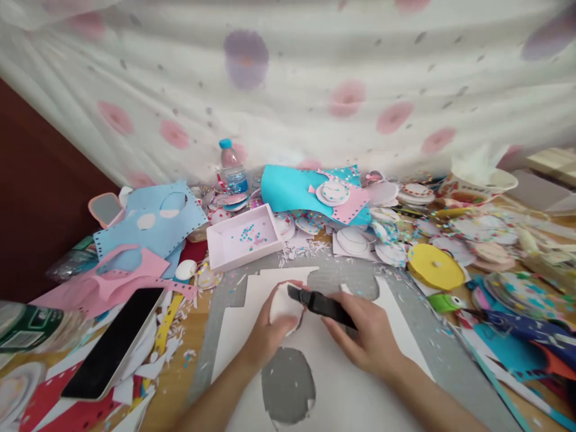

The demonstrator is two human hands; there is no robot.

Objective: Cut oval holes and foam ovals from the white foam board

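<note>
Flowered curtain [297,90] behind cluttered table [186,366]; left fingers [282,326] grip white piece [279,305], right fingers [338,337] grip black tool [326,306] over it.

This seems to be a home, with one table used as a place for paper craft. Behind the wooden table [189,339] hangs a thin white curtain [292,60] with pink and purple flowers, as one sees in a house. A phone [114,345] and a small plastic bottle [234,171] with a blue cap are standing or lying among the work materials. The craft is shown by the grey mat [432,336], the light blue sheet [135,240] with cut holes, the many decorated paper discs, the small paper scraps [306,253], and a shallow box [227,255] containing tiny blue and pink pieces.
</note>
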